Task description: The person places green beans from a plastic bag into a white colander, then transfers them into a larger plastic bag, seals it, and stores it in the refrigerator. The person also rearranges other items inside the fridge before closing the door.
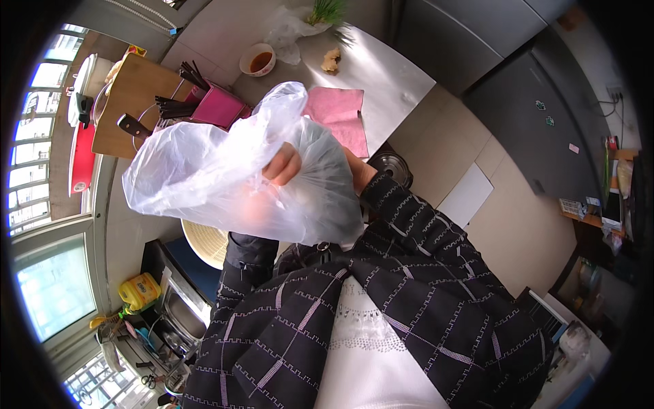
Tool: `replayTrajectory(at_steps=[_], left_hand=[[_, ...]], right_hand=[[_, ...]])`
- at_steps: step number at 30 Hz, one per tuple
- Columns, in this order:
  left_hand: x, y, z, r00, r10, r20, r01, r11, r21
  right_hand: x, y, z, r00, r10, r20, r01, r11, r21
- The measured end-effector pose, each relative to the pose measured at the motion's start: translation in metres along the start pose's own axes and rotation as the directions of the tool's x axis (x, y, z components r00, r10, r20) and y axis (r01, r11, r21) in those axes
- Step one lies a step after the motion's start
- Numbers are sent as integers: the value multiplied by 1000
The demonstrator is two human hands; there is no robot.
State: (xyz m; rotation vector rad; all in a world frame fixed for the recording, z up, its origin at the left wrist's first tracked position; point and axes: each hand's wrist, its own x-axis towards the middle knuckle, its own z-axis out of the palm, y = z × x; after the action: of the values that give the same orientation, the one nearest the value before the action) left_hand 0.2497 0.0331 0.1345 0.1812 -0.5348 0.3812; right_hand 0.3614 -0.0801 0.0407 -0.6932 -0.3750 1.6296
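Observation:
A large translucent plastic bag [184,168] is raised in front of my chest, its wide mouth spread towards the left. Something dark and pale fills its lower right part; I cannot tell what. The fingers of my left hand [282,163] are closed on gathered plastic near the middle of the bag, and the rest of that hand is blurred behind the film. My right hand [357,168] is at the bag's right side, with its fingers hidden behind the plastic. Just beyond the bag, a pink cloth [340,115] lies on the light counter.
The counter [403,87] bears a bowl of brown sauce [259,60], ginger [331,61] and green leaves [327,11] in plastic. Left of it are a pink chopstick holder [219,106], a knife handle [134,126] and a wooden board [148,76]. A cream basket [204,243] is below the bag.

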Motion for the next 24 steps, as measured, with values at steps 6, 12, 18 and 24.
replayTrajectory(at_steps=[6, 12, 18, 24], left_hand=[[-15, 4, 31, 895, 290, -338, -109, 878, 466], [-20, 57, -2, 843, 361, -400, 212, 460, 862], [-61, 69, -45, 841, 436, -321, 418, -146, 897], [-68, 45, -41, 794, 452, -407, 498, -99, 862]], right_hand=[[-45, 17, 19, 980, 123, 154, -177, 892, 416], [-70, 9, 30, 971, 94, 219, -177, 899, 401], [-79, -5, 3, 995, 82, 50, -95, 922, 375], [-74, -14, -40, 989, 98, -107, -93, 994, 53]])
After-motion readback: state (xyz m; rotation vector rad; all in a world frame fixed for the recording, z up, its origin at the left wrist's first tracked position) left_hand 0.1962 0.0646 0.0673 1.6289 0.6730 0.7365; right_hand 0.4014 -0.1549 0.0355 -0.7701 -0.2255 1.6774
